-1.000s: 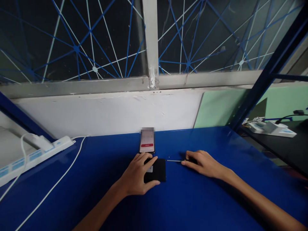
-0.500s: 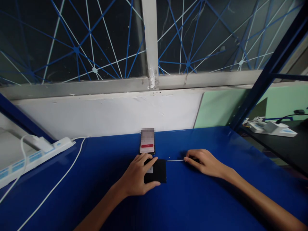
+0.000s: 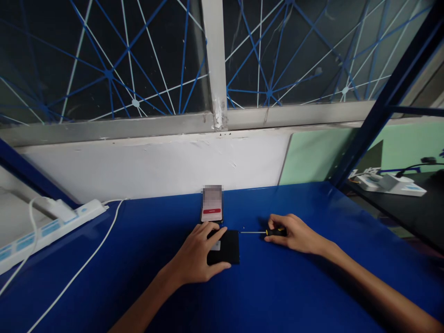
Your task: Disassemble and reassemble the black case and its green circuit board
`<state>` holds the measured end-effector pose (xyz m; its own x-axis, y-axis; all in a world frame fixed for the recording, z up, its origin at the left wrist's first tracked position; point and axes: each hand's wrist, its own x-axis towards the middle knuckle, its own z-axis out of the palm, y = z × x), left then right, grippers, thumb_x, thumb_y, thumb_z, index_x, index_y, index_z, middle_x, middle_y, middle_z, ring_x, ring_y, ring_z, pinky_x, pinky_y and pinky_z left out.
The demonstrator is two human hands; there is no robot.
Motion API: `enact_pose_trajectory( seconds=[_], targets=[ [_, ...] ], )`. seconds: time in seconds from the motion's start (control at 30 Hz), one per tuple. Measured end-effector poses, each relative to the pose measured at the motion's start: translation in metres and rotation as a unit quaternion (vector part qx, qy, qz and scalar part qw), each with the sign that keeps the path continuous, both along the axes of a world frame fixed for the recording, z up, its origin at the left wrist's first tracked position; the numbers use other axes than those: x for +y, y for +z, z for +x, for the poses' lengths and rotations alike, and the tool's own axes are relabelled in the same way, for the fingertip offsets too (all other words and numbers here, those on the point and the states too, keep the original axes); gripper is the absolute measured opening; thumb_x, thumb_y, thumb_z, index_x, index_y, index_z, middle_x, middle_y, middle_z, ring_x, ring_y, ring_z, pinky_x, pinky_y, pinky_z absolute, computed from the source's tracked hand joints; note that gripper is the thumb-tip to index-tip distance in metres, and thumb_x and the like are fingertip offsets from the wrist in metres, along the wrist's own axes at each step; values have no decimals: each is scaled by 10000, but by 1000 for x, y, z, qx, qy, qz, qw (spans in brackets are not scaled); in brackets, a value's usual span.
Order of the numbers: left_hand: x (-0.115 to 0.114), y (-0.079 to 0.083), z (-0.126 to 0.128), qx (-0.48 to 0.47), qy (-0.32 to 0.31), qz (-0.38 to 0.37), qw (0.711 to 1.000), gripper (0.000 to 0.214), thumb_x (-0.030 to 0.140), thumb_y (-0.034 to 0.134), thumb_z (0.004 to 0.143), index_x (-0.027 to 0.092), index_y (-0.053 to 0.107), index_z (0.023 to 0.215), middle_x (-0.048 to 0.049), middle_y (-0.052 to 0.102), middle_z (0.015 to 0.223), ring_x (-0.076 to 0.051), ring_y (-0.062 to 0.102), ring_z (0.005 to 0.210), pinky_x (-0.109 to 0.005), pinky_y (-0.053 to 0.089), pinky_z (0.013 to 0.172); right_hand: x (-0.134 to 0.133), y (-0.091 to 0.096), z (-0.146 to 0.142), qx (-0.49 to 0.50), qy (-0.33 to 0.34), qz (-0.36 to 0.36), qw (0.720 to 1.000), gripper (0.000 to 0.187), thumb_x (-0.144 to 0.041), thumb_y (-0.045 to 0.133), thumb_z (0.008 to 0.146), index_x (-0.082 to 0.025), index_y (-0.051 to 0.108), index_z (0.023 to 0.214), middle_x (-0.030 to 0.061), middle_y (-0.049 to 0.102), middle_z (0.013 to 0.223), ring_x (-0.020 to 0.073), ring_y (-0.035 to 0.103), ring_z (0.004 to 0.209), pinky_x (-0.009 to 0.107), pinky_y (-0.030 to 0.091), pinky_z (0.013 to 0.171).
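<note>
A flat black box (image 3: pixel 229 247) with a small pale label lies on the blue table. My left hand (image 3: pixel 199 254) holds it down from its left side, thumb along the near edge and fingers over the far part. In my right hand (image 3: pixel 289 231) is a screwdriver (image 3: pixel 275 232) with a black and yellow handle, held between thumb and fingers. Its thin shaft lies level and points left, the tip at the box's right edge near the far corner; whether it touches cannot be told. A tiny speck (image 3: pixel 243 227) sits just beyond the tip.
A phone (image 3: pixel 212 203) with a lit screen stands right behind the box. At the left lies a white power strip (image 3: pixel 48 231) with a white cable (image 3: pixel 90 259). Blue posts (image 3: pixel 374 115) rise at both sides; another power strip (image 3: pixel 391 183) rests on a black table at right.
The fingers of my right hand have loosened and shifted back, so the screwdriver's handle now shows. My left hand and the black box stay in place.
</note>
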<state>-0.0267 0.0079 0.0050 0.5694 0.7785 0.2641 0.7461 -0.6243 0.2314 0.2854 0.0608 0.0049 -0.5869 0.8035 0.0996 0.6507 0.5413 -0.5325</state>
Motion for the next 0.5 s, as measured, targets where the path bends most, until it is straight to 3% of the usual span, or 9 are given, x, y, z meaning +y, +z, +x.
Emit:
enact_pose_trajectory(
  seconds=[0.2,0.33,0.5],
  targets=[
    [0,0,-1,4,1,-7,1000,711,516,684,766,229,455,1375,-120,545,1229,-332,505,1138,-528,454,943,-1,-2,-1,6,-4,32,999,254,-461,584,872,-210,563,904,-50,520,588,104,437,500,234,290,510],
    [0,-1,-2,2,-1,-9,1000,712,525,673,773,226,452,1381,-126,536,1244,-336,500,1145,-534,453,945,-2,2,0,4,17,45,999,256,-417,474,944,-205,615,910,12,650,772,135,555,626,258,361,593],
    [-1,-1,-2,2,-1,-11,1000,714,517,673,775,227,443,1386,-131,531,1247,-341,502,1137,-548,458,931,-1,5,2,-23,16,68,997,288,-460,539,904,-194,639,859,40,630,826,155,565,658,268,384,603]
  ],
)
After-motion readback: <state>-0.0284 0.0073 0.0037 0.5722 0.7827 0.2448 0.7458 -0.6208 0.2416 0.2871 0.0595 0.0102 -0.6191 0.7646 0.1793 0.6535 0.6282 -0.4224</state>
